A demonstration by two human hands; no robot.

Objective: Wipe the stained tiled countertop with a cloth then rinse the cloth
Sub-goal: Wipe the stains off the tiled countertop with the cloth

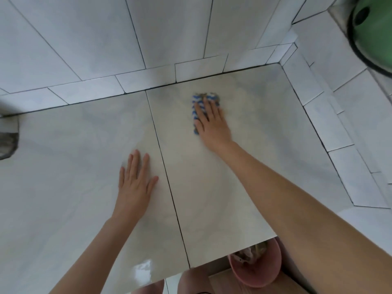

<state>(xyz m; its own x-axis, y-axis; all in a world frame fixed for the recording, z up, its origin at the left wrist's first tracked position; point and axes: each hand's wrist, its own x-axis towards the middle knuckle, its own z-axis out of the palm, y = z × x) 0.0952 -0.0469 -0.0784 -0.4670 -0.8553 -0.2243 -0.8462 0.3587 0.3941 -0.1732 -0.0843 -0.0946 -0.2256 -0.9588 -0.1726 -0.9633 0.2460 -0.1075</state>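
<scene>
Wiping: cloth (198,102) is pressed under the right hand (213,124), fingers laid straight and flat.
Cloth: blue-and-white, set on the bench (233,187), far right, near the wall (148,39).
Bracing: left hand (135,183) is spread wide on the bench, nearer and left, nothing held.

1 view only: head camera, wide-angle, worn by the person. It faces forward and steeply down onto the tiled countertop (63,198) from over its front edge.

Near range: both forearms enter at the bottom of the frame. The left hand (135,183) sits near centre and the right hand (212,122) lies further in.

Top of frame climbs the back wall (84,39). The right side takes in the corner with the side wall (339,102).

Below the front edge, a pink basin (256,274) on the floor shows. Grout lines bow toward the frame edges.
</scene>
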